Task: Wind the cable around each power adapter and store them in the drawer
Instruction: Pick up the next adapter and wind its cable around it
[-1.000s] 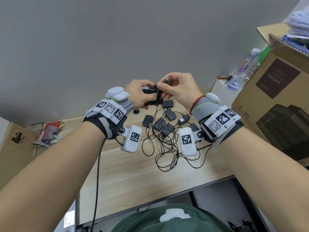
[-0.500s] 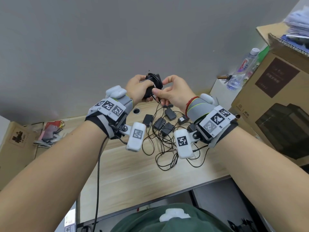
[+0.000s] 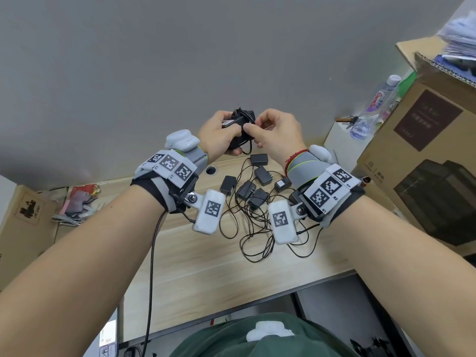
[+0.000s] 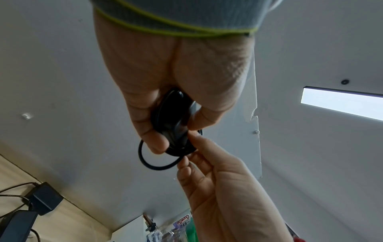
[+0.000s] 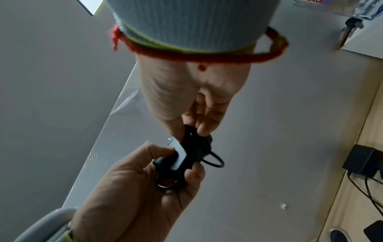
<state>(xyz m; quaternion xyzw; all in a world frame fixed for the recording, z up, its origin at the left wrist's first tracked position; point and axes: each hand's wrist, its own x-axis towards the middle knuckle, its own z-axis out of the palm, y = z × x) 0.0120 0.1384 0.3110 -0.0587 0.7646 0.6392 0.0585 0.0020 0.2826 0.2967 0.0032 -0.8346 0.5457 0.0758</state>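
Note:
Both hands are raised above the desk in front of the grey wall. My left hand point(image 3: 221, 135) grips a black power adapter point(image 3: 238, 124) with its cable wound round it; the prongs point up. Thumb and forefinger of my right hand point(image 3: 273, 132) pinch the wound cable point(image 5: 191, 139) on the adapter's side. A small loop of cable point(image 4: 153, 162) hangs below the adapter. Several more black adapters point(image 3: 257, 186) lie on the wooden desk point(image 3: 201, 261) with their thin cables tangled together. No drawer is in view.
A large cardboard box point(image 3: 422, 173) stands at the right, with a water bottle point(image 3: 373, 109) and keys on a white block behind it. A round cable hole point(image 3: 210, 170) is in the desk. Papers and another box lie at the left.
The cable end held up by my right hand a second ago is now wrapped round the adapter. Both hands have risen slightly, and the adapter has turned prongs-up.

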